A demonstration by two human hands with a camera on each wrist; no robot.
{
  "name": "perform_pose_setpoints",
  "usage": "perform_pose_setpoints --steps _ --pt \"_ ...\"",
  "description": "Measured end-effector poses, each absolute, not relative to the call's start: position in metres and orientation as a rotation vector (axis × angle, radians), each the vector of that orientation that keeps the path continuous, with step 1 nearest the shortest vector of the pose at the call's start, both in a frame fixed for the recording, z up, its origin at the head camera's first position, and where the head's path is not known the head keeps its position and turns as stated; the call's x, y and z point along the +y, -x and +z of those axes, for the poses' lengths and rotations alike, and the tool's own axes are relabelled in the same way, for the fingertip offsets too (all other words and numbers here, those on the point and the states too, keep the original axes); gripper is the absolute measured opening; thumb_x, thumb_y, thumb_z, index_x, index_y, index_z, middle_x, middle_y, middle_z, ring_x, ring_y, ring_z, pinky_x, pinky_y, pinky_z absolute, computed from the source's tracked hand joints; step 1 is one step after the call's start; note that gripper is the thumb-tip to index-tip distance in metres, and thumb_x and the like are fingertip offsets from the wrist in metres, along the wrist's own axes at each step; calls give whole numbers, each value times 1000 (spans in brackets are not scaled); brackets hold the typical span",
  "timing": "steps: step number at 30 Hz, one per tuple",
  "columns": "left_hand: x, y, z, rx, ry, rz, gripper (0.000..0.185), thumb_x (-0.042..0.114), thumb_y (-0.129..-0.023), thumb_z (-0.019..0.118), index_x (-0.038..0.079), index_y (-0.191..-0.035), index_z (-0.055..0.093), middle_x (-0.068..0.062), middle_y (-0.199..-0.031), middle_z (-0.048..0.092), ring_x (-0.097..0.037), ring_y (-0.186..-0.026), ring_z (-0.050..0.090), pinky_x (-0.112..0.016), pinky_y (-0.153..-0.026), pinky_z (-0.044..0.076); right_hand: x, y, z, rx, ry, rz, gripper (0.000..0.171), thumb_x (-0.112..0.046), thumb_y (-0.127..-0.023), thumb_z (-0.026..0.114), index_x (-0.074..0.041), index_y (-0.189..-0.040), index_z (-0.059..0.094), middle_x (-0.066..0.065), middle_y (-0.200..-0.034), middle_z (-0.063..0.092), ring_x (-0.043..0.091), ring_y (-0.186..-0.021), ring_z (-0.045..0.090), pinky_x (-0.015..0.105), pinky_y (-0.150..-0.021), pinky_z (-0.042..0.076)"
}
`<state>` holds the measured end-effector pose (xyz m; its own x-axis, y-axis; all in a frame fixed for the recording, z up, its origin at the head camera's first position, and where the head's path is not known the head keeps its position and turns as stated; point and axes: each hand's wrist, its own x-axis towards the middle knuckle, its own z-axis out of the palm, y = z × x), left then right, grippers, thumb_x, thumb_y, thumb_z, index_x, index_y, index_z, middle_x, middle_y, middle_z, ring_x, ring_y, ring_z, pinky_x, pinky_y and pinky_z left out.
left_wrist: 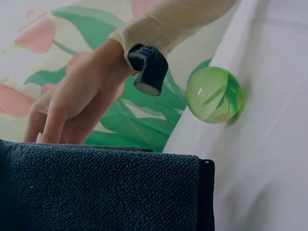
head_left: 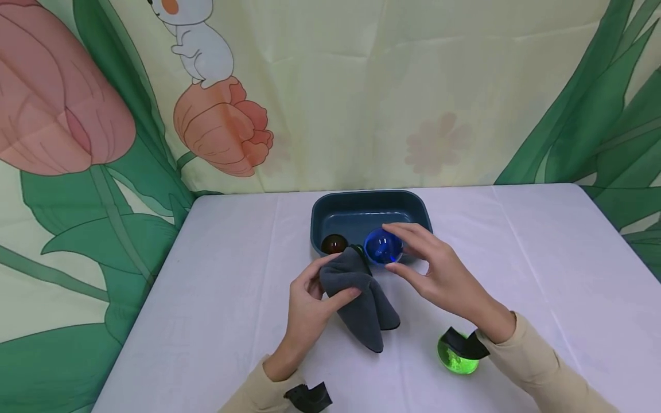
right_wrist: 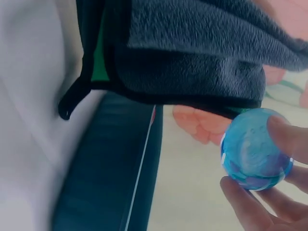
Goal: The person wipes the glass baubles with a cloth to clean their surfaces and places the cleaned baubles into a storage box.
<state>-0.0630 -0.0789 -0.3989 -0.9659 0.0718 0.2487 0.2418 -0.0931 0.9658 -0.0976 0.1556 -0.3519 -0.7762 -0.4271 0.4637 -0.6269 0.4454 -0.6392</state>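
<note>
Near the table's (head_left: 232, 241) middle, just in front of the tray (head_left: 330, 209), the right hand (head_left: 439, 275) pinches a blue ball (head_left: 383, 246) between thumb and fingertips, holding it up over the tray's front rim. Beside it the left hand (head_left: 310, 298) grips a bunched grey cloth (head_left: 361, 298), whose tip nearly meets the ball; whether they touch I cannot tell.

As I judge it, the wiping is under way on the blue ball. A dark amber ball (head_left: 334, 244) already lies in the tray's front left corner (perhaps finished), while a green ball (head_left: 455, 357) waits on the table toward the near edge, beside the right wrist, so at least one is left.

From the right wrist view the blue ball (right_wrist: 256, 149) looks glossy and translucent, with paler swirls inside. It seems smooth and round, and probably slippery.
</note>
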Motion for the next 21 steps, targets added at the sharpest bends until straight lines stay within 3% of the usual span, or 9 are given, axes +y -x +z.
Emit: perform_pose_setpoints --steps 21 --pt "-84 57 -403 -2131 384 -2222 63 4 -78 83 7 -135 57 -12 -136 59 -22 -118 63 -26 -104 49 144 140 -357 -2766 -832 1138 60 -11 -87 77 -2 -141 52 16 -133 57 29 -117 61 44 -94 56"
